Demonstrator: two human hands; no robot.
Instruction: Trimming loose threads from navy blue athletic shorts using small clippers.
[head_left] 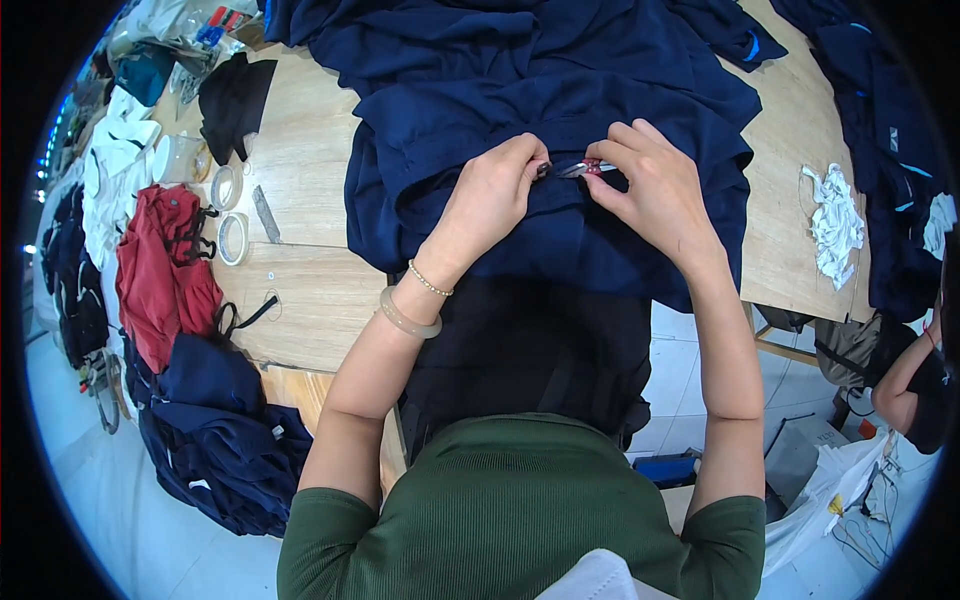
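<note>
A dark navy garment [540, 222] with a gathered waistband lies bunched before me at the table's near edge. Over its waist opening, my left hand [495, 185] is closed in a pinch on a small dark piece [543, 170] that I cannot make out clearly. My right hand [645, 175] grips a small metal tool with a red patterned handle [592, 166]. The tool's shiny tip points left, close to the left fingertips. Its exact kind is too small to tell, and the fingers partly cover it.
More navy cloth [480, 40] heaps up behind. Left on the wooden table [300, 290] lie tape rolls [232, 239], a grey strip [265, 214], a black cord [250, 315] and a red garment [165, 270]. White scraps [835, 225] lie right, where another person's arm [905, 375] shows.
</note>
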